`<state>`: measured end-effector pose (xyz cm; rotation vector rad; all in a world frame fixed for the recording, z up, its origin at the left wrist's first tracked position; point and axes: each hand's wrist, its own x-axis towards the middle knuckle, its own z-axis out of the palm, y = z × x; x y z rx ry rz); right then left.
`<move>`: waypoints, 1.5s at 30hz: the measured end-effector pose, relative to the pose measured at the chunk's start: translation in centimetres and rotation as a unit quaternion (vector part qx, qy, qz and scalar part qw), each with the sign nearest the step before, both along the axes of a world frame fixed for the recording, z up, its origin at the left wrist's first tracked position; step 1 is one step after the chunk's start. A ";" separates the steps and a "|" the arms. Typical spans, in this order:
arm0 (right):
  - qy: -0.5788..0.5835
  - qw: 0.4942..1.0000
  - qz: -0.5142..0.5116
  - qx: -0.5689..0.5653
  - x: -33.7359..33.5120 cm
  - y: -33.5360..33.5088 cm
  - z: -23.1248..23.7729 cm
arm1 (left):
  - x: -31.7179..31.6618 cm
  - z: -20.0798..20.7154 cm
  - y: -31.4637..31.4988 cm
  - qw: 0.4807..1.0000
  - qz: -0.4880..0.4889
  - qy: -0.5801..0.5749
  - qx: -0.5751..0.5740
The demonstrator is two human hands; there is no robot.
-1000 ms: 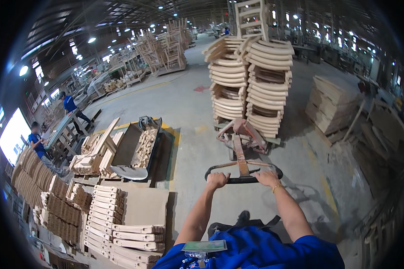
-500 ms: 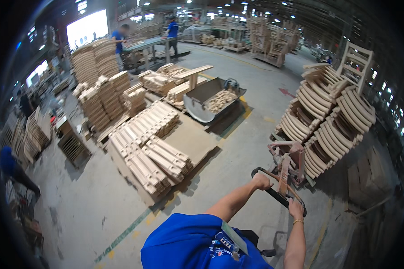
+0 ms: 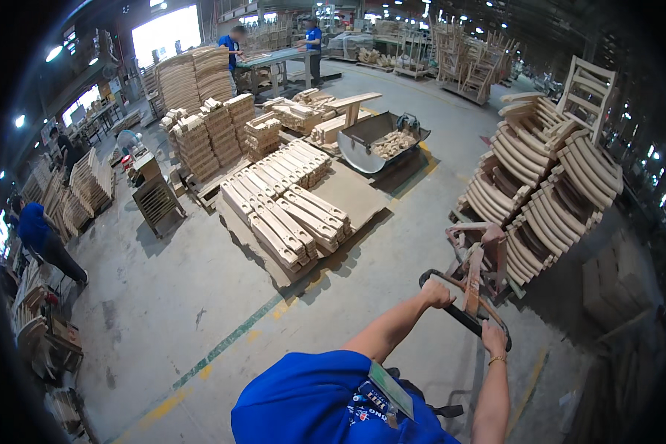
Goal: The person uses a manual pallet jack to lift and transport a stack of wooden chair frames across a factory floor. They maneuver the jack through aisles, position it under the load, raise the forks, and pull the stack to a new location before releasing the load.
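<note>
The pallet jack handle, a black loop bar on a worn reddish tiller, is sitting at lower right of the head view, and both hands are gripping it. The left hand is curling fully closed around the upper-left end of the bar; the right hand is wrapping closed around the lower-right end, with a thin bracelet showing at the wrist. The bar's long axis is running from upper left to lower right, while the tiller is leaning up and away from the person toward the load.

The load, a stack of curved wooden parts, is resting just beyond the tiller, its bent pieces piling in tilted tiers, with a pale wooden chair frame standing behind it.

A rectangular badge, greenish and edged pale, is hanging on the person's blue shirt at the bottom edge.

To the left, flat wooden boards are lying in rows on a low pallet, and a grey metal tub holding offcuts is standing behind them. A faded yellow-and-green floor line is crossing the concrete diagonally. Other people in blue are working at a table far back and at the left edge.
</note>
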<state>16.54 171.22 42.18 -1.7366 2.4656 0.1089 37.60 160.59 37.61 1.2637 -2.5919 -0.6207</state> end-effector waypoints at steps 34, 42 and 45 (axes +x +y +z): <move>-0.005 1.000 -0.017 0.002 24.8 52.4 -3.8 | 24.3 -4.8 52.3 0.998 0.006 0.047 -0.028; 0.047 0.998 -0.028 -0.015 30.4 64.3 -7.1 | 30.6 -6.8 63.6 0.997 -0.028 0.052 -0.043; 0.027 1.000 -0.001 0.014 36.1 67.0 -7.3 | 35.2 -8.2 66.3 0.997 -0.008 0.051 -0.064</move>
